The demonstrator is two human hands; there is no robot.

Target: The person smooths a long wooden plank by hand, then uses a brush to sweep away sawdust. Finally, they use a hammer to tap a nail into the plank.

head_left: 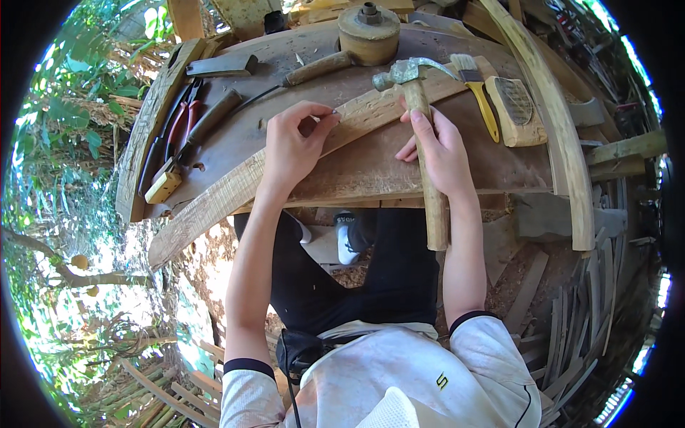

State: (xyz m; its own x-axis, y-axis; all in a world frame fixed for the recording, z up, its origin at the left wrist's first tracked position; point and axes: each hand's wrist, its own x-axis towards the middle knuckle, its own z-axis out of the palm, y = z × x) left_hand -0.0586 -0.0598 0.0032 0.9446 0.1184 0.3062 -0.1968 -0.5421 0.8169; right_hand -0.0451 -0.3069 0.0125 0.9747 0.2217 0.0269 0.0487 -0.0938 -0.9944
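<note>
My right hand (441, 150) grips a claw hammer (434, 207) by its wooden handle, with the metal head pointing away from me. My left hand (294, 143) is pinched, thumb and forefinger together over a long wooden board (214, 203). A tiny dark tip shows at those fingertips, too small to name. Running diagonally, the board crosses the workbench (342, 171) and sticks out past its near left edge. Beyond the hammer head lies a paintbrush (483, 100) with a yellow handle, beside a wooden block (512, 110).
Red-handled pliers (187, 118) and a wood-handled tool (214, 118) lie at the bench's left. A round wooden piece with a metal bolt (369, 34) stands at the back. Long timbers (553, 114) border the right side. Wood strips (571, 321) are piled at lower right.
</note>
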